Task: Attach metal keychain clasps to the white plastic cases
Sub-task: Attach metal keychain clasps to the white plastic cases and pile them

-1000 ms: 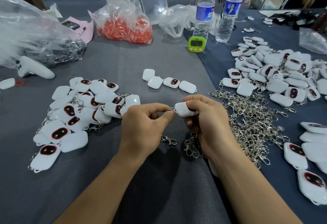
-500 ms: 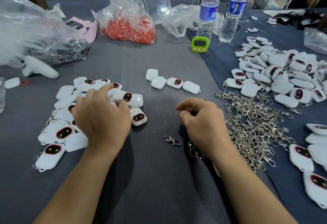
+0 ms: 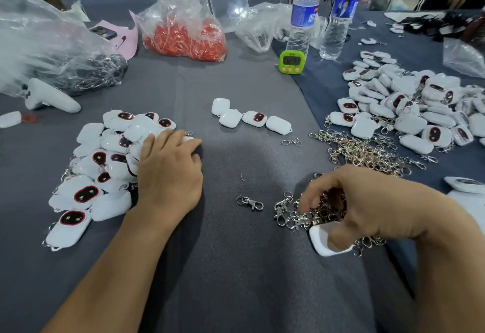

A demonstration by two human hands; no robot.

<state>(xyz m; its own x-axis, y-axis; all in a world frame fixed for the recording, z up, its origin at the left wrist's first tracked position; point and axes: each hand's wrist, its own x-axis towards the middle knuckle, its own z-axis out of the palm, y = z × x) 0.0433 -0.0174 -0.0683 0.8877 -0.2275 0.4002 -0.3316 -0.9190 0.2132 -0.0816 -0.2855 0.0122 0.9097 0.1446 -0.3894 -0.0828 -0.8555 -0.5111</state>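
Meanwhile, fingers rummage for a clasp.
Right hand (image 3: 367, 209), half-curled, digs into tangled silver metal clasps (image 3: 301, 214) beside a white plastic case (image 3: 321, 240); several may lift together.

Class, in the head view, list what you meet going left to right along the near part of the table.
Left pile of cases → left hand → lone clasp → small clasp heap → right hand.

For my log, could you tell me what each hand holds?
Left hand rests flat on the white plastic cases; right hand pinches silver metal clasps.
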